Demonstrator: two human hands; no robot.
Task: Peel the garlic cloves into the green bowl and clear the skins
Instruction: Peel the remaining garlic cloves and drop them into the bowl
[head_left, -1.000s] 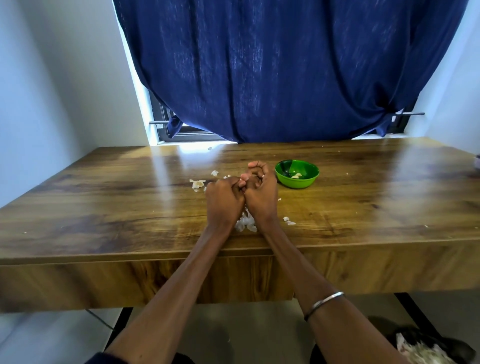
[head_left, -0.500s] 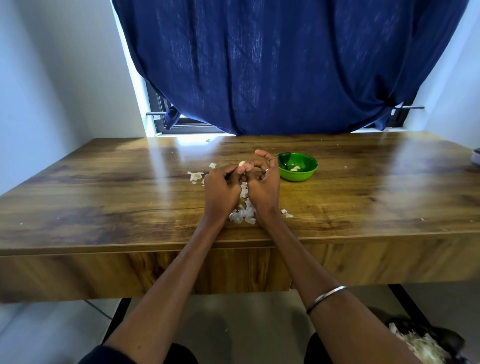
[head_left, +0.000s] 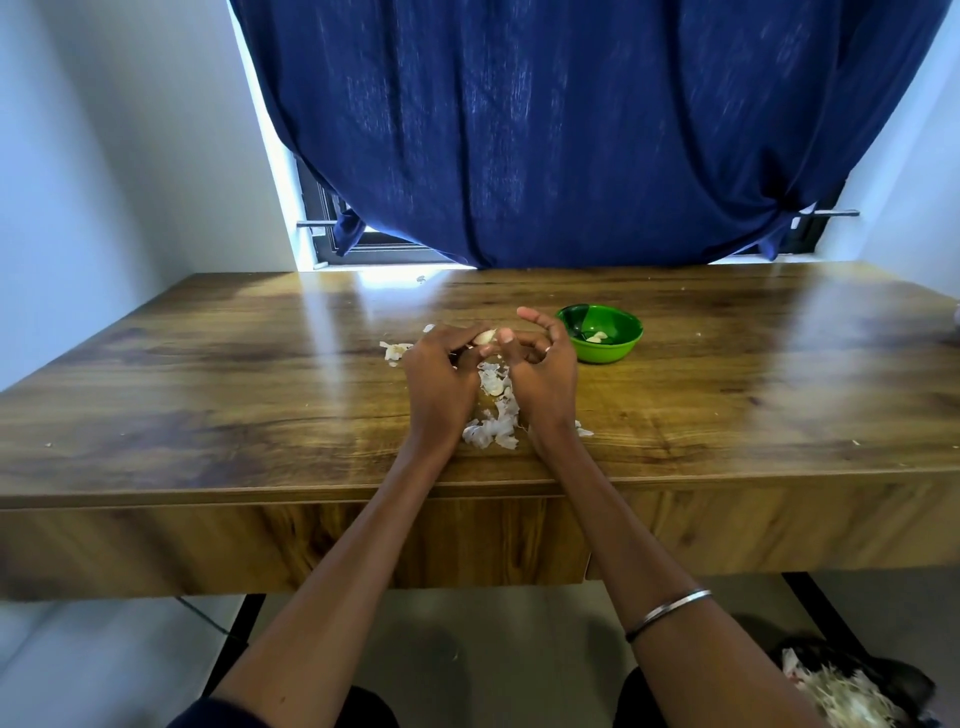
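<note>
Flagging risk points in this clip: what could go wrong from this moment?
The garlic clove, pinched between the left hand and right hand, could slip and miss the green bowl to their right. The loose skins lie close to the table front edge; a forearm sweep might push them off.

No readable text

No lettering, label, brand, number or sign can be read anywhere in the head view; nothing is printed on the green bowl (head_left: 600, 332) or beside it.
</note>
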